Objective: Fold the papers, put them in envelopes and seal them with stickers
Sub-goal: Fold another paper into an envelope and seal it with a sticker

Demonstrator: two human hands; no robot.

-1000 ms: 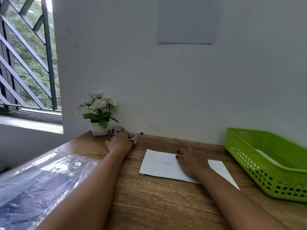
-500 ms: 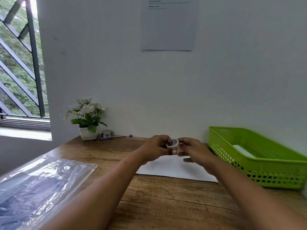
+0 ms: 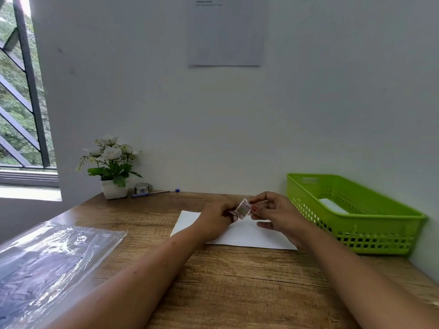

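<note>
Main risk here, judging by the setup: the sticker roll (image 3: 242,209) is tiny and both hands pick at it in mid-air, so a sticker could tear, curl onto a fingertip, or come off with its neighbour. If the roll slips, it drops onto the envelope (image 3: 251,235) or rolls off across the desk (image 3: 237,281). Nothing pins the envelope down either, so a careless press could skid it toward the basket (image 3: 356,236) at the right edge.

Pose-wise, both forearms reach in from the near edge and meet over the envelope, which lies flat near the middle of the back edge. The left hand (image 3: 217,217) has its fingers curled, pinching the roll from the left. The right hand (image 3: 276,213) pinches the other side with thumb and forefinger, the other fingers loosely fanned. The roll sits tilted between them, just above the envelope; can't tell if a sticker has started lifting.
</note>
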